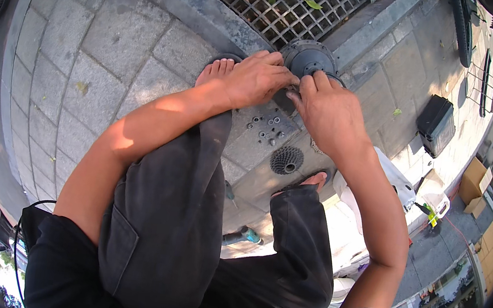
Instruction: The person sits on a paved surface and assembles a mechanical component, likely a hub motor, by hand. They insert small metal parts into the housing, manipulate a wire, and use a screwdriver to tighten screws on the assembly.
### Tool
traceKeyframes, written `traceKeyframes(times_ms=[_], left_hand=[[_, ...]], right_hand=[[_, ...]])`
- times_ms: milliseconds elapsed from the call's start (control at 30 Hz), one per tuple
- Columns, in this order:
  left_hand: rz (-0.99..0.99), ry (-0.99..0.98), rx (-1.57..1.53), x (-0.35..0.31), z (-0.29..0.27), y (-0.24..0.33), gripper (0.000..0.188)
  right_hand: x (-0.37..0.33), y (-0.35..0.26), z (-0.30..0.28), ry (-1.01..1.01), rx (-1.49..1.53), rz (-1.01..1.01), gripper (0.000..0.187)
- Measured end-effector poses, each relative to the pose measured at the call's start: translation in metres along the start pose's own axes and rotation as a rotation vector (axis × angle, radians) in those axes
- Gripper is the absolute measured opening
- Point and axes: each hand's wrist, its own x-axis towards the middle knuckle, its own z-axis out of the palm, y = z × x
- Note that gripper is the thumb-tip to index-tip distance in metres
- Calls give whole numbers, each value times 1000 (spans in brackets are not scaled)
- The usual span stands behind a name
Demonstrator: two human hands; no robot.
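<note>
Left hand [261, 81] and right hand [332, 110] curl at a hub [311, 58], any pinch hidden; likely heavy, rigid, best held rim-side.

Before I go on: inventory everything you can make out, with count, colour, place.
Round hub: one, dark grey, upper centre
Small metal parts: several, grey, centre
Sprocket cassette: one, black, just below those
Power tool: one, teal and black, lower centre
Grating: one, grey, top centre
Case: one, black, right
Cardboard box: at least one, brown, far right
Wire rack: one, black, upper right
Trouser legs: two, dark grey, lower centre
Left hand: one, bare, beside hub
Right hand: one, bare, beside hub
</note>
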Motion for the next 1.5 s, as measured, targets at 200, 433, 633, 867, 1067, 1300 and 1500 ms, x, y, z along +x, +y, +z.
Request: traceKeyframes(times_ms=[200,433,633,867,1067,1300,1500], left_hand=[[-7,63,-29,1,4,-2,30],[-46,89,-64,3,-3,10,30],[-29,62,-68,1,2,3,22],[-16,92,-91,2,7,0,30],[-16,34,-59,1,4,-1,34],[-5,37,-66,2,6,0,35],[-8,57,-39,0,7,-3,36]], right_hand=[[2,-7,4,-211,108,155,18],[4,-17,0,-246,337,345,22],[9,-1,-1,-197,50,-123,22],[11,1,15,-240,513,603,24],[0,9,7,102,7,-88,48],[4,-9,20,-371,1050,786,45],[4,3,-12,-101,-53,-147,15]])
